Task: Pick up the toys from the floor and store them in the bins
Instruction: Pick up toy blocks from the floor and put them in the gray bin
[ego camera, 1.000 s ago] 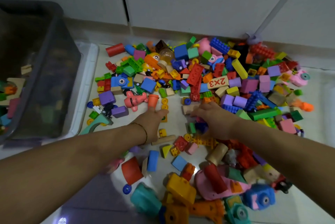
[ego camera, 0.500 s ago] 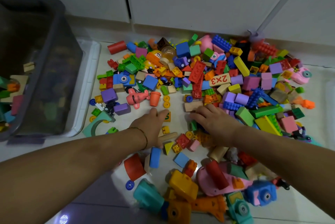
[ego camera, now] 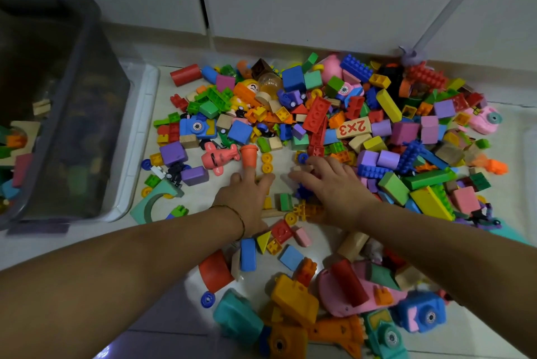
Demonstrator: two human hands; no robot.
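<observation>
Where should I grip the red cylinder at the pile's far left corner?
Pinch across the round middle from above. The red cylinder lies on its side at the pile's edge, with floor showing along its near long side, so a grip likely fits.

Only one thing reads clearly: a pale wooden block [ego camera: 353, 127] in the toy pile bears "2x3" in red, lying upside down from here.
</observation>
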